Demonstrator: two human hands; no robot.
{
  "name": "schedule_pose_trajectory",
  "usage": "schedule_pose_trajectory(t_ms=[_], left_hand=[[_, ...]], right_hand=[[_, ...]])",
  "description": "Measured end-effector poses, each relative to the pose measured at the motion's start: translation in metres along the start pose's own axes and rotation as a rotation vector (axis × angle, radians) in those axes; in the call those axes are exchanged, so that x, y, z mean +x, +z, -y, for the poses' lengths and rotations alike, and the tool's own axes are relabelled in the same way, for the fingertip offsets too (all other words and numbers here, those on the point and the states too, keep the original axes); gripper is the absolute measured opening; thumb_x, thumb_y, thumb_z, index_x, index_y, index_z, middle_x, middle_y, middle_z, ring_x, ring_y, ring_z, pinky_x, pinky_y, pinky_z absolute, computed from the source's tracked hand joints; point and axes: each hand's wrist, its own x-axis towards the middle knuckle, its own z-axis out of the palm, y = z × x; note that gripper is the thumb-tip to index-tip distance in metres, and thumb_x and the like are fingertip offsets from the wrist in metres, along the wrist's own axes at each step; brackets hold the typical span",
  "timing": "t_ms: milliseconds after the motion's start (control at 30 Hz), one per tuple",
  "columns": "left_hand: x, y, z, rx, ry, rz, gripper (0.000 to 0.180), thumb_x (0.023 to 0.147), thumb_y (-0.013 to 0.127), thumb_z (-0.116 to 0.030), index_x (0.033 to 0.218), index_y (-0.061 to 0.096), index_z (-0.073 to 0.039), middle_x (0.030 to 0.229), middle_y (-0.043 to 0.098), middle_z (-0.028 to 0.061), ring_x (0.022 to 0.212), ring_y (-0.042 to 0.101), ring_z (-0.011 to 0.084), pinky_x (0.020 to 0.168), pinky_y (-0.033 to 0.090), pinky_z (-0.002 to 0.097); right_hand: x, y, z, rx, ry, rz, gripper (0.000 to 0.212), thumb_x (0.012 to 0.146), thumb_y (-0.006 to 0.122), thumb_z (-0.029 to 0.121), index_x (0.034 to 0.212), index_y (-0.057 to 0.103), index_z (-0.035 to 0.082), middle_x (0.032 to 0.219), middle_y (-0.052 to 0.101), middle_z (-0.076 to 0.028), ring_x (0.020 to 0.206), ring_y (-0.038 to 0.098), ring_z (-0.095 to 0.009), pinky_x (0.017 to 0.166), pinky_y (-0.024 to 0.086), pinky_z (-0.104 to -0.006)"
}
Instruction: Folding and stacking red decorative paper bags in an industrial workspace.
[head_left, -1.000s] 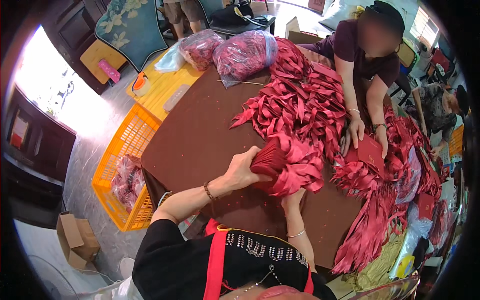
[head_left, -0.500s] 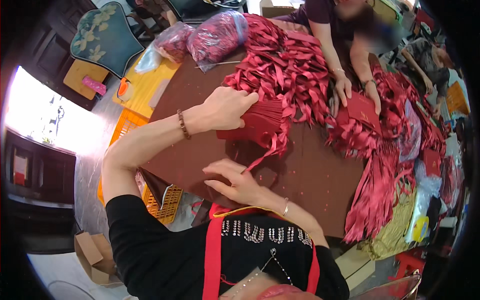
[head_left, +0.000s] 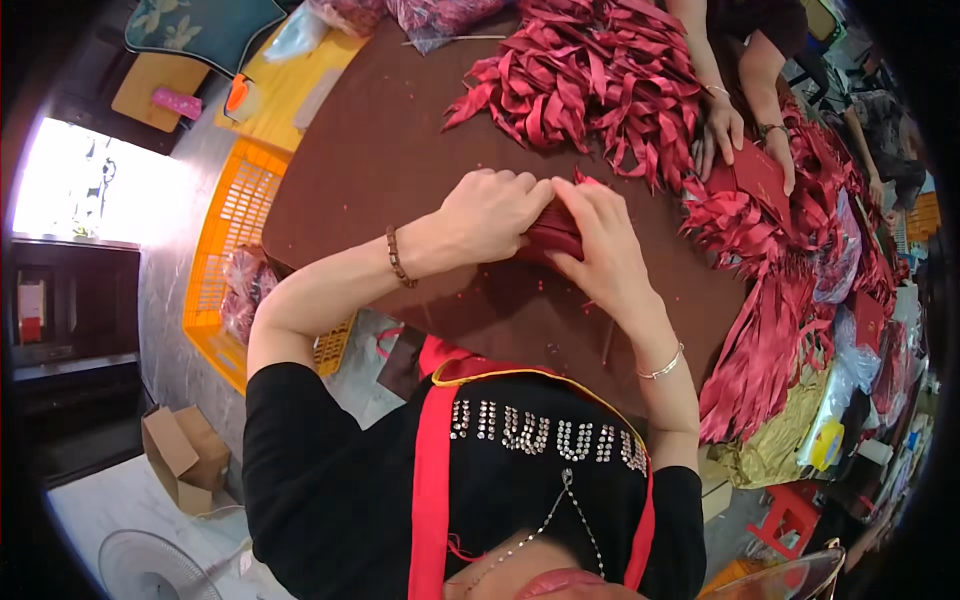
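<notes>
Over the brown table (head_left: 380,120), both my hands hold a stack of dark red folded cards (head_left: 553,236). My left hand (head_left: 490,215), beaded bracelet on its wrist, is closed on the stack's left end. My right hand (head_left: 612,240) grips the other end, thumb on the near side and fingers over the top. Most of the stack is hidden behind my hands; a bit of red ribbon shows just above it. Beyond my hands lies a big heap of red ribbons (head_left: 600,90).
At the far right, a co-worker's hands (head_left: 735,140) hold a red card (head_left: 755,185) among more ribbons. Long red ribbons (head_left: 750,350) hang over the table's right edge. An orange crate (head_left: 235,215) stands to the left, and a cardboard box (head_left: 185,455) is on the floor.
My right hand has risen from the near table edge and taken hold of the stack. My left hand has drawn the stack away from the ribbon heap, toward me. The view has tilted down.
</notes>
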Motion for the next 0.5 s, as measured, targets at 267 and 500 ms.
schedule_pose_trajectory(t_ms=[267, 500], left_hand=[[-0.002, 0.001, -0.003, 0.000, -0.004, 0.029, 0.046, 0.058, 0.076, -0.019, 0.090, 0.046, -0.005, 0.082, 0.056, 0.0105, 0.079, 0.060, 0.0272, 0.072, 0.049, 0.0394], [-0.002, -0.001, -0.007, 0.041, -0.033, 0.043, 0.050, 0.055, 0.078, -0.022, 0.091, 0.046, -0.006, 0.084, 0.054, 0.0090, 0.081, 0.058, 0.0266, 0.072, 0.047, 0.0375]], right_hand=[[-0.011, 0.004, -0.009, 0.349, 0.233, -0.067, 0.096, 0.053, 0.082, 0.011, 0.134, 0.030, 0.004, 0.121, 0.044, -0.016, 0.112, 0.044, -0.031, 0.096, 0.036, -0.0400], [-0.014, 0.003, -0.015, 0.323, 0.234, 0.015, 0.094, 0.054, 0.080, 0.006, 0.133, 0.029, 0.004, 0.119, 0.046, -0.012, 0.108, 0.048, -0.027, 0.094, 0.038, -0.0348]])
